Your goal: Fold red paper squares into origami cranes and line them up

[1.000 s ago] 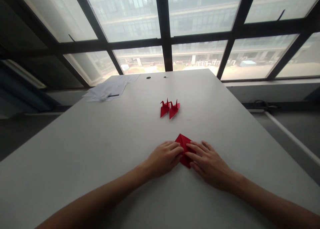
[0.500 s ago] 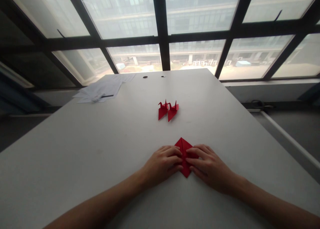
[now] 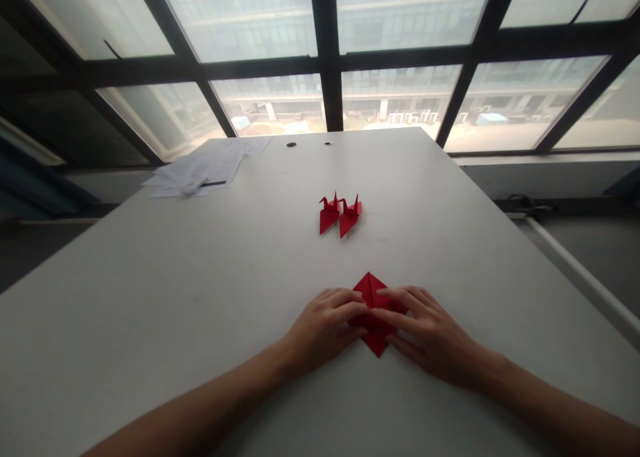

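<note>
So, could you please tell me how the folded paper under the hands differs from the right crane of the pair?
The folded paper is a diamond shape, while the right crane has a bent head and an upright point.
The folded paper lies nearly flat; the right crane stands up.
The left hand and right hand touch the folded paper, but not the right crane.
Both are red and rest on the white table.

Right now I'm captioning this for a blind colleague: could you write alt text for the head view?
A person's left hand and right hand touch a red, diamond-shaped folded paper on a white table. Farther back, two red origami paper cranes stand side by side; loose white paper sheets lie at the far left, near dark-framed windows.
</note>
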A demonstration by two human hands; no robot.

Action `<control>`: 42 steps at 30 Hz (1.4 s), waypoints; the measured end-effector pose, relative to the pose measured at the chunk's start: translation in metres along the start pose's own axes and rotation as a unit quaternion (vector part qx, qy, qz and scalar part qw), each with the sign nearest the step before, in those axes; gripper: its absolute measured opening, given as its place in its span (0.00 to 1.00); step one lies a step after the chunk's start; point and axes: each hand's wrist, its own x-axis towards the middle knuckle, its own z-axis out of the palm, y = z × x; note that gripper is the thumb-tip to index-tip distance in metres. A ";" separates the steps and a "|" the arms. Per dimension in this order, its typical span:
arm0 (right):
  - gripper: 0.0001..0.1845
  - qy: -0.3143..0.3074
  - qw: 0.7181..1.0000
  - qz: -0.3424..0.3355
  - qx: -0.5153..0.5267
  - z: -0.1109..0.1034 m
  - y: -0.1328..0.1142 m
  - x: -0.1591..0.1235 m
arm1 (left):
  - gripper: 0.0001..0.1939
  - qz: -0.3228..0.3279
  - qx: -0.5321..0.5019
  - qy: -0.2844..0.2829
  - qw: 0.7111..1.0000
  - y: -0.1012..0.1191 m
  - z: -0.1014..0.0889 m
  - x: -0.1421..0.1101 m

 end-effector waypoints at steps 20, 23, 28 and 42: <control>0.23 -0.023 0.999 -0.043 -0.015 -0.004 -0.001 0.002 | 0.19 -0.062 -0.075 0.026 0.995 0.005 -0.001 0.002; 0.20 -0.051 0.997 -0.052 -0.018 -0.005 -0.006 0.003 | 0.15 -0.057 -0.082 0.023 0.995 0.005 -0.002 0.003; 0.06 -0.009 1.000 -0.019 -0.019 -0.005 -0.006 0.003 | 0.08 -0.035 -0.093 -0.005 0.995 0.009 -0.007 0.004; 0.09 0.071 0.987 0.139 0.039 0.009 0.009 0.001 | 0.08 -0.036 -0.027 0.009 0.999 0.003 -0.003 0.004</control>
